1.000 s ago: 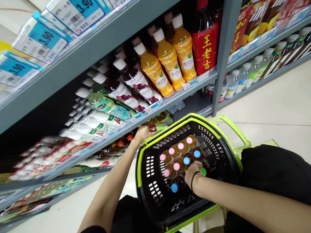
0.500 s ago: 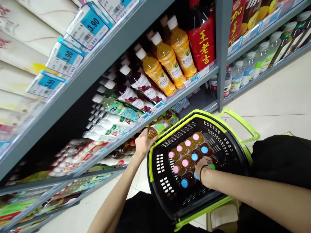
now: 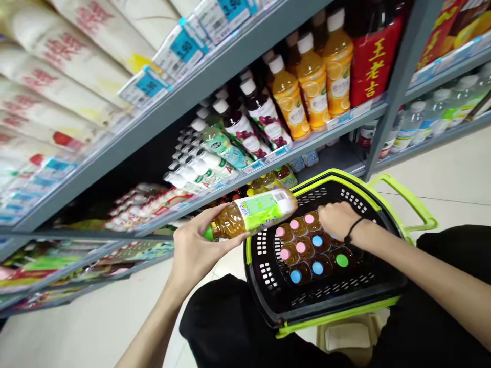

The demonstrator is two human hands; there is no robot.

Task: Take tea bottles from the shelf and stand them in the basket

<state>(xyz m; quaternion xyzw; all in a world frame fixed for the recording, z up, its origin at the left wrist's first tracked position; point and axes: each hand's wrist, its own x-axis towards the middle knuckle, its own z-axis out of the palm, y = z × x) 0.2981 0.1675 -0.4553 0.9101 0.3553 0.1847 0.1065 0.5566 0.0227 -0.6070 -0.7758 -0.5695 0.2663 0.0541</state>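
Observation:
My left hand (image 3: 201, 237) is wrapped round the neck end of a bottled drink (image 3: 264, 209) with amber liquid, a green cap and a green-and-white label. The bottle lies nearly level, its base over the left rim of a black shopping basket (image 3: 268, 312) with lime-green edging. Inside the basket stand several bottles in rows, with pink caps (image 3: 301, 247), blue caps (image 3: 317, 268) and one green cap (image 3: 342, 260). My right hand (image 3: 339, 220), a black band at its wrist, is over the basket's far right part. Its fingers are curled; what they grip, if anything, is hidden.
Grey shelving (image 3: 161, 110) runs diagonally along the left. It holds orange drinks (image 3: 318, 94), dark grape-label bottles (image 3: 264, 112) and a large red-labelled bottle (image 3: 374, 61). The basket's lime handle (image 3: 414, 204) sticks out right. A beige stool (image 3: 347, 340) stands beneath the basket.
My left hand has drawn the green-capped bottle out from the lower shelf towards the basket. My right hand has moved from the near green cap to the basket's far side. The view has shifted.

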